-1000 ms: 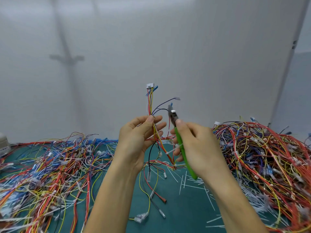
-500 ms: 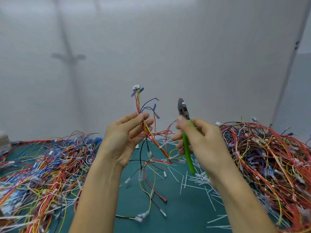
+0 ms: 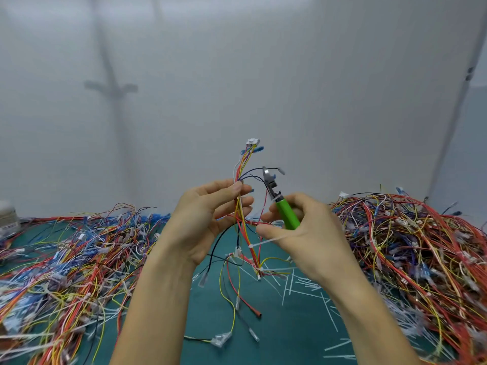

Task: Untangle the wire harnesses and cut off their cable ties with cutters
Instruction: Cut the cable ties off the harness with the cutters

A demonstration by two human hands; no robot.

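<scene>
**Holding a harness above a wire-strewn bench**

A dark teal bench (image 3: 290, 325) fills the lower part of the view. On its left side lies a flat heap of loose coloured wires (image 3: 66, 259), and on its right a taller mound of mostly red and orange wires (image 3: 408, 246). Between the two, short white plastic tie offcuts (image 3: 303, 285) are scattered over the mat. Behind the bench stands a plain pale grey wall (image 3: 290, 75), carrying a soft cross-shaped shadow (image 3: 110, 88) at left and a dark upright strip (image 3: 456, 101) at right.

Above the middle of the bench, the left hand (image 3: 203, 219) grips a thin harness of red, yellow, orange and black wires (image 3: 246, 156), its white plug uppermost and its loose ends trailing down onto the mat. The right hand (image 3: 311, 238) is curled round the green-handled metal cutters (image 3: 287, 214), tip up, just beside the harness. A white plastic cable tie (image 3: 263, 242) circles the wires below the hands. Its tail reaches the right fingers, but I cannot tell whether they pinch it.

The cutter blades are too small to read as parted or closed. A pale object (image 3: 8, 214) is cut off by the left edge, and both wire heaps are blurred.
</scene>
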